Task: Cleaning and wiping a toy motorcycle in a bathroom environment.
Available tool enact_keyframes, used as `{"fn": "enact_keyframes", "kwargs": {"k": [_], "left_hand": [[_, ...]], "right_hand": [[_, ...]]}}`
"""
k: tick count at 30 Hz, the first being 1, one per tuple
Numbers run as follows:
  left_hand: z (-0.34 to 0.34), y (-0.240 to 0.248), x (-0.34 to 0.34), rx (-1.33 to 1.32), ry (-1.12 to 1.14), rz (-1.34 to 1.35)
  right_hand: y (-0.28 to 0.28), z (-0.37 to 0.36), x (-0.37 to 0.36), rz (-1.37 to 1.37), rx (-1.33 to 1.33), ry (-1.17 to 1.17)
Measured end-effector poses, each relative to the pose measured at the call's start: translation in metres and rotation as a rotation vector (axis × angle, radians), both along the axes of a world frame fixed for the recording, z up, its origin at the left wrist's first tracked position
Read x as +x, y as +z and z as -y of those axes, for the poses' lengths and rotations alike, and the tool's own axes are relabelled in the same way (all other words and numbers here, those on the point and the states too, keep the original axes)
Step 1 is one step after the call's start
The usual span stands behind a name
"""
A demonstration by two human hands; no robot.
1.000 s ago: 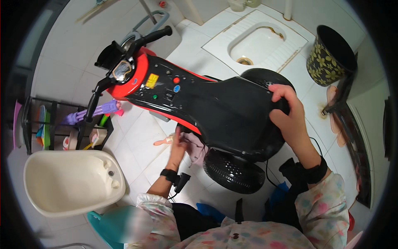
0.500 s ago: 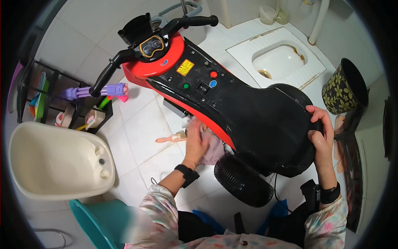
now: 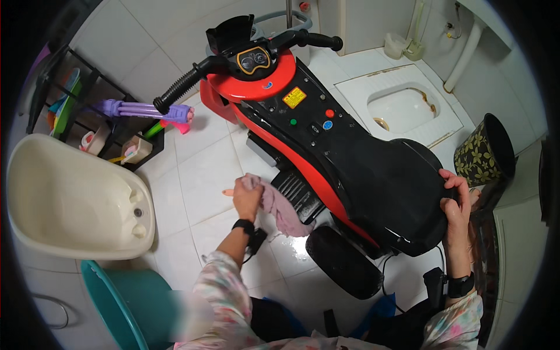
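Here, ride-on motorbike (image 3: 335, 149): glossy black, red-trimmed | left grip (image 3: 247, 200): clamped on mauve cloth (image 3: 282, 211) | right grip (image 3: 458, 205): clamped on seat (image 3: 388, 195)

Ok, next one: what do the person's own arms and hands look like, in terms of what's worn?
The left hand and right hand are ungloved. Each wrist has a black band with a small black box beside it. The sleeves are pale, with a blotchy multicoloured pattern that includes pink.

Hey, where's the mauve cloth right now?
In the head view, just left of centre: the mauve cloth is in the left hand, along the lower-left edge of the ride-on motorcycle's ribbed black footrest.
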State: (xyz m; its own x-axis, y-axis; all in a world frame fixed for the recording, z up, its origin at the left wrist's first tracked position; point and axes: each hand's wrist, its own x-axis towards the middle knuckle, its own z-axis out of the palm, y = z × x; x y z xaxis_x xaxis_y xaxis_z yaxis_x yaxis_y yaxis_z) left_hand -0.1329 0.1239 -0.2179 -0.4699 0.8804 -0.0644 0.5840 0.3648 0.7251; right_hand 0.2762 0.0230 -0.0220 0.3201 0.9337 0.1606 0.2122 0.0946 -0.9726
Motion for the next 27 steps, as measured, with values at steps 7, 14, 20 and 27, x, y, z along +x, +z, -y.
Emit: {"fn": "enact_keyframes", "kwargs": {"k": [7,14,20,27], "left_hand": [[0.020,-0.014,0.038,0.237,-0.431,-0.017],[0.004,-0.005,0.031,0.154,-0.589,0.056],[-0.013,0.000,0.024,0.000,0.167,-0.073],[0.035,0.017,0.065,0.469,-0.802,-0.314]], "right_hand": [[0.004,0.009,0.010,0.093,0.003,0.023],[0.007,0.011,0.001,0.072,0.011,0.012],[0.004,0.006,0.003,0.208,-0.007,-0.018],[0.056,0.015,-0.045,1.132,0.257,0.098]]}}
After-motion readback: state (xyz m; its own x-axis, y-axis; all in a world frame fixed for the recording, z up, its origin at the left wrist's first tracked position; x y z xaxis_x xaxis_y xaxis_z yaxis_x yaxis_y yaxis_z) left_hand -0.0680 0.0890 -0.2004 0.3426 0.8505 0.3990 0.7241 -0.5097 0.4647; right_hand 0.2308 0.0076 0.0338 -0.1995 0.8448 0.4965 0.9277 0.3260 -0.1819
